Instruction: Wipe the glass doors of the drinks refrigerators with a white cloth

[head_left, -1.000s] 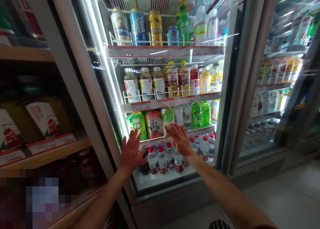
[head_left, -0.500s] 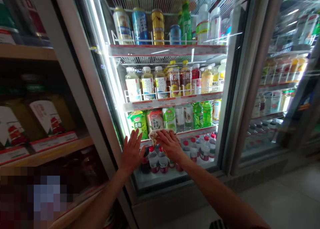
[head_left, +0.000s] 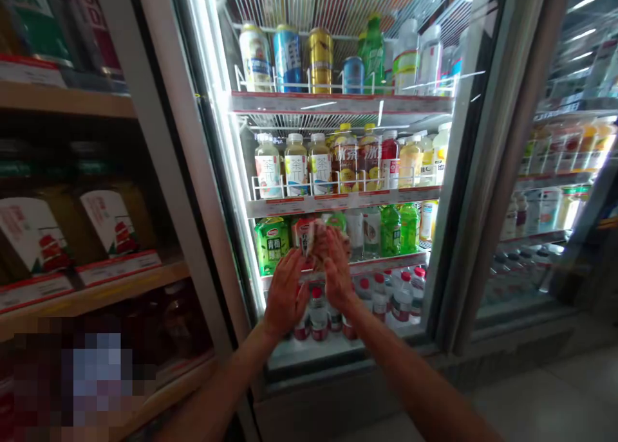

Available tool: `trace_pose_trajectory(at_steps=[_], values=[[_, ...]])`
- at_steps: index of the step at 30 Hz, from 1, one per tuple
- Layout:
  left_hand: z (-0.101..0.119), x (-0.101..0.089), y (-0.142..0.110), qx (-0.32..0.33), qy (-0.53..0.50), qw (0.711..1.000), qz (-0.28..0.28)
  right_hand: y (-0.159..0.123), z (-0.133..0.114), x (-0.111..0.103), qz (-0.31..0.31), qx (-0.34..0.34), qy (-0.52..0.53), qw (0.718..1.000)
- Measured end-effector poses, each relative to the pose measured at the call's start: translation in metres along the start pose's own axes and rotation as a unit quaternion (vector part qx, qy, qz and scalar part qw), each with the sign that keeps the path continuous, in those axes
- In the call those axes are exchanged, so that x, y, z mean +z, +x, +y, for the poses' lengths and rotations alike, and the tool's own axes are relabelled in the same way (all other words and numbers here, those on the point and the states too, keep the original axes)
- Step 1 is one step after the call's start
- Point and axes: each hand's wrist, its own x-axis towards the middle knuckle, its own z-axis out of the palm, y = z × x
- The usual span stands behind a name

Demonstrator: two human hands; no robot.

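My right hand (head_left: pixel 338 271) is on a crumpled, patterned cloth (head_left: pixel 316 244) in front of the glass door (head_left: pixel 347 339) of a lit drinks cooler. The cloth bunches out to the left of its fingers. Close by on the left, my left hand (head_left: pixel 286 293) is raised with fingers stretched out, its fingertips near the cloth's lower edge; whether they touch it I cannot tell. Behind the hands stand a green drink pack (head_left: pixel 271 242) and a red one (head_left: pixel 300 231), the latter partly covered by the cloth.
Cans (head_left: pixel 320 59) and bottles (head_left: pixel 296 162) fill the cooler shelves. Water bottles with red caps (head_left: pixel 402 297) stand at the bottom. A metal door frame (head_left: pixel 497 172) and a second cooler are on the right. Wooden shelves (head_left: pixel 62 107) with large bottles (head_left: pixel 109 217) stand left.
My right hand has turned more upright, and the cloth has moved up and bunched. My left hand has come right, closer to it. The view has shifted slightly.
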Motion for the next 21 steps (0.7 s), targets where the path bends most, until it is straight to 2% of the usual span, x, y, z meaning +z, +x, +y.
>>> trace_pose_trajectory(at_steps=[2, 4, 7, 10, 12, 14, 16, 19, 21], values=[[0.005, 0.012, 0.015, 0.004, -0.020, 1.000, 0.002, -0.001, -0.023, 0.012, -0.018, 0.013, 0.087, 0.996], [0.007, 0.025, 0.031, 0.008, -0.006, 1.000, 0.012, 0.001, -0.032, 0.013, -0.010, 0.040, 0.152, 0.987], [0.010, 0.042, 0.056, -0.014, 0.042, 0.998, 0.051, 0.005, -0.030, 0.001, -0.019, 0.043, 0.196, 0.979], [0.007, 0.047, 0.080, -0.028, 0.097, 0.993, 0.063, 0.018, -0.017, -0.021, -0.016, 0.008, 0.140, 0.990], [-0.007, 0.039, 0.095, 0.011, 0.127, 0.991, 0.041, 0.035, -0.003, -0.037, 0.036, -0.021, 0.039, 0.998], [-0.031, 0.020, 0.109, 0.044, 0.151, 0.987, 0.024, 0.055, 0.016, -0.052, 0.099, -0.046, -0.078, 0.991], [-0.058, -0.004, 0.123, 0.026, 0.174, 0.983, 0.044, 0.071, 0.038, -0.061, 0.128, -0.063, -0.168, 0.975], [-0.084, -0.028, 0.135, -0.052, 0.200, 0.972, 0.114, 0.075, 0.064, -0.060, 0.089, -0.077, -0.249, 0.961], [-0.082, -0.026, 0.126, -0.046, 0.206, 0.971, 0.109, 0.067, 0.073, -0.053, 0.057, -0.085, -0.278, 0.955]])
